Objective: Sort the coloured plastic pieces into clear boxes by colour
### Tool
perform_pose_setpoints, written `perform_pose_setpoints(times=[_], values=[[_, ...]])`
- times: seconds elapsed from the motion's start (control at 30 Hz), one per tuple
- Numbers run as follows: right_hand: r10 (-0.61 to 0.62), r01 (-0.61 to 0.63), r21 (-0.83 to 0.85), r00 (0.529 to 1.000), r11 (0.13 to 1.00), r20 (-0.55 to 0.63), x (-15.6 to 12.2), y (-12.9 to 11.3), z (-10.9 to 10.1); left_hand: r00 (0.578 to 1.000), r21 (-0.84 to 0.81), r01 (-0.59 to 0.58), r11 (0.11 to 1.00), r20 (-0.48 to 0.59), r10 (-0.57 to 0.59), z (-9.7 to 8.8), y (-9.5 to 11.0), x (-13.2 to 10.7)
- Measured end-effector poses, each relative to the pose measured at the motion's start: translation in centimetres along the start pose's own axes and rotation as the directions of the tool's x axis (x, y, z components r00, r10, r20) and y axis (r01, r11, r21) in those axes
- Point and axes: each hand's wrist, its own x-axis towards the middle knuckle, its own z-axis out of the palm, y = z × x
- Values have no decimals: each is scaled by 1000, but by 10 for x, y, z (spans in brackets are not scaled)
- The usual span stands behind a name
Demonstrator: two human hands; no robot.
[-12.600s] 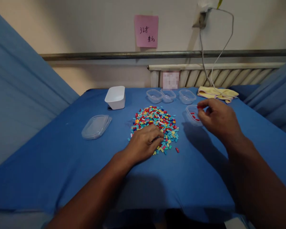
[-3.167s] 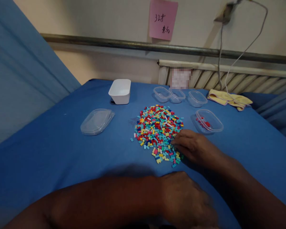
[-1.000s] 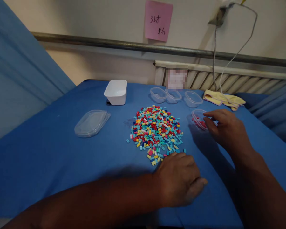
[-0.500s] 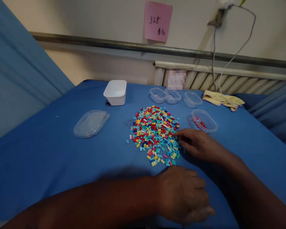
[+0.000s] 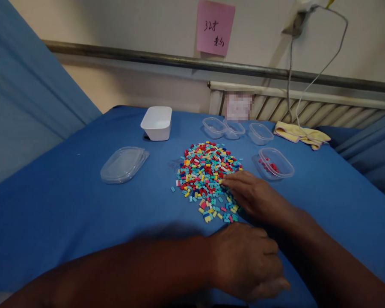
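A loose heap of small toy building bricks (image 5: 205,169) in red, turquoise, yellow, pink, white and blue lies on the blue cloth. Over its right side reaches my right hand (image 5: 255,194), its fingers stretched out and the fingertips touching the bricks; nothing can be seen held in them. My left hand (image 5: 248,261) rests nearer to me, just below the heap, back up and fingers curled in. What it holds, if anything, is hidden underneath. To the right of the heap stands a clear plastic tub (image 5: 280,164) with several red bricks in it.
Behind the heap stand three clear tubs (image 5: 259,134) and a white container (image 5: 157,128). Clear lids (image 5: 123,164) are stacked at left. A yellow cloth (image 5: 300,132) lies at back right, near a hanging cable (image 5: 290,81) and the radiator (image 5: 272,102).
My right hand has moved left, farther over the heap, with its fingers now on the bricks. My left hand stays nearly still. The view has shifted slightly.
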Motion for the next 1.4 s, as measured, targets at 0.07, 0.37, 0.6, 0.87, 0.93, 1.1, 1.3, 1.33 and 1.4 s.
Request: perform_pose_setpoints(times=[0.07, 0.37, 0.6, 0.87, 0.93, 1.1, 1.3, 1.33, 1.4], values=[[-62, 61, 19, 996, 998, 67, 2, -4, 3, 1000, 6, 3, 1000, 21, -3, 1, 0, 0], [-115, 106, 67, 982, 992, 151, 2, -9, 12, 993, -47, -111, 993, 40, 113, 1, 1, 6], [-98, 87, 52, 956, 995, 278, 4, -19, 13, 957, -131, -172, 976, 214, 197, -13, 3, 16], [-145, 122, 89, 932, 989, 333, 5, -31, 7, 881, -125, -258, 958, 376, 286, -32, 9, 18], [-164, 136, 99, 915, 986, 370, 5, -34, 4, 859, -181, -259, 949, 405, 312, -35, 9, 20], [-135, 87, 139, 912, 986, 387, -2, -36, -4, 834, -324, -224, 919, 424, 353, -37, 6, 27], [-141, 60, 192, 886, 980, 442, -7, -38, -3, 822, -437, -120, 892, 460, 336, -25, 6, 24], [-139, 59, 192, 889, 980, 436, -6, -39, -2, 827, -454, -118, 883, 448, 341, -24, 6, 24], [-155, 70, 205, 888, 976, 434, -3, -41, 0, 829, -477, -114, 872, 438, 347, -25, 7, 26]])
